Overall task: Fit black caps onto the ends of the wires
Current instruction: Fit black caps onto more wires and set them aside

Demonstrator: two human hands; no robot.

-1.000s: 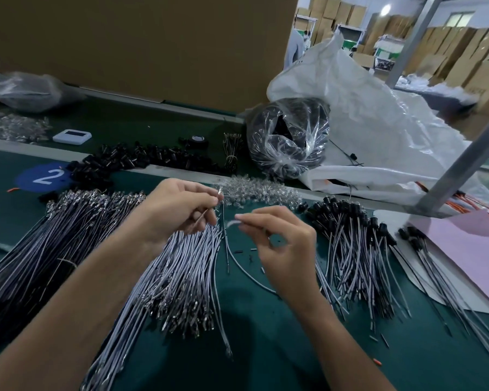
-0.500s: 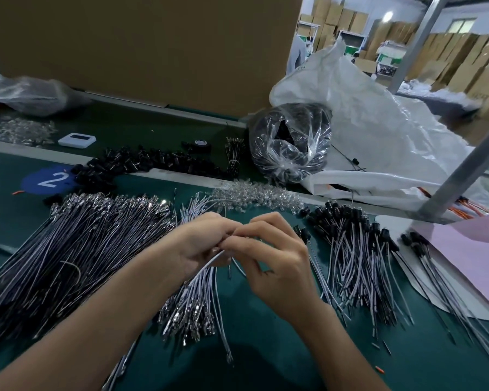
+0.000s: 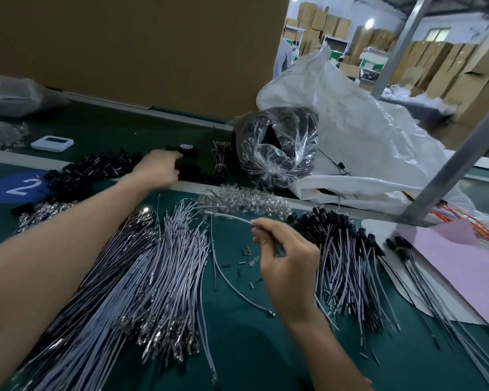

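My right hand (image 3: 287, 266) pinches one grey wire (image 3: 229, 217) whose bare end points left over the clear LED heap (image 3: 246, 200). My left hand (image 3: 158, 170) is stretched far forward, blurred, over the row of loose black caps (image 3: 96, 169) on the belt's rail; whether it holds a cap is hidden. A broad fan of uncapped grey wires (image 3: 141, 277) lies under my left forearm. Wires with black caps fitted (image 3: 342, 249) lie in a bundle to the right of my right hand.
A clear bag of black parts (image 3: 277, 145) and a big white sack (image 3: 364, 136) stand behind. Pink paper (image 3: 463, 266) lies right, beside a slanted metal post (image 3: 449, 170). A white device (image 3: 52, 143) and a blue "2" sticker (image 3: 20, 187) are at left. Small loose bits (image 3: 246, 261) dot the mat.
My hands were together on the wire; now my left hand has let go and reached forward to the black caps, while my right hand keeps the wire.
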